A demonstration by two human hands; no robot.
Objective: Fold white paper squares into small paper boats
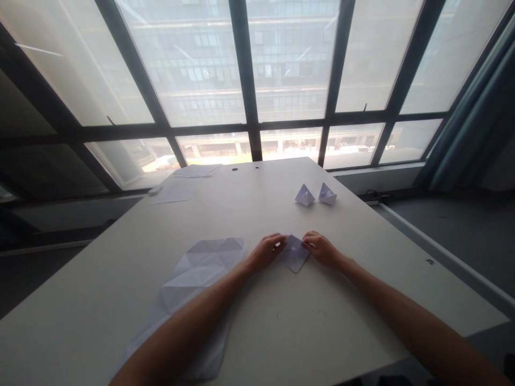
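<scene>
The folded paper (296, 259) lies on the white table (362, 321) as a small diamond, its long axis running from the near edge of the table toward the window (289, 69), one corner pointing at the person and the opposite one pointing away; a crease runs up from the near corner. It sits between the two hands, touched from both sides, with its near corner left uncovered. To the left of the folded paper, the left hand (267, 251) is curled, thumb and forefinger bowed with a small gap showing inside, their tips closed on its left edge. To its right, the right hand (322, 249) is more tightly bent, fingertips pinching its upper right edge; exactly how each thumb sits is too small to tell. Beyond the folded paper and a little to its right stand two folded paper shapes (304, 195), side by side, each with a peak pointing up. Left of the folded paper spreads a large creased paper (197, 268), partly under the left forearm (193, 327). Farther off, beyond and well left of the folded paper, lie flat sheets (175, 192).
</scene>
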